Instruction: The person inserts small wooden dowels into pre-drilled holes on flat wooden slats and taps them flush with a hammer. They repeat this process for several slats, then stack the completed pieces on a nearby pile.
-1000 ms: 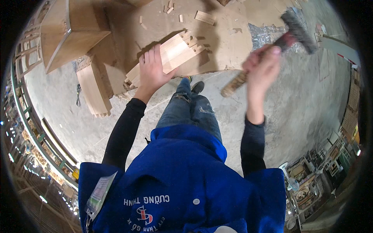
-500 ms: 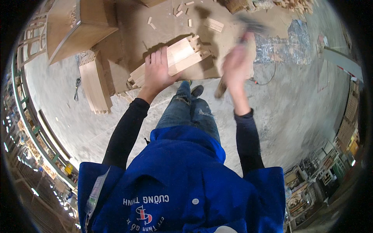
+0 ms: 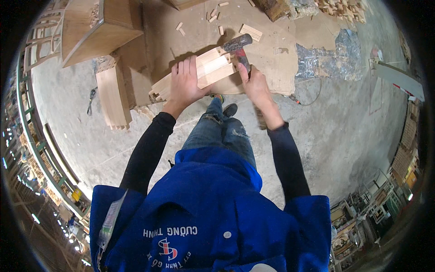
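Observation:
My left hand (image 3: 185, 81) lies across a bundle of pale wooden pieces (image 3: 210, 65), fingers over the far side and thumb on the near side. The bundle lies slanted on cardboard. Holes show at its right end, and dowel ends stick out at its left end. In my closed right hand (image 3: 257, 88) is a hammer (image 3: 237, 43) with a dark head and a red neck. Its head is at the right end of the bundle and hides part of it; whether they touch I cannot tell. Part of the handle shows below my wrist.
Several loose dowels (image 3: 221, 30) and a small grooved block (image 3: 250, 32) lie beyond the bundle on the cardboard (image 3: 272, 68). At left stand a wooden box (image 3: 84, 38) and stacked wooden pieces (image 3: 111, 95). A cable (image 3: 312, 96) lies on the floor to the right.
My right hand has swung the hammer left and down to the right end of the bundle. Dowels seen sticking out there before no longer show. My left hand has stayed on the bundle.

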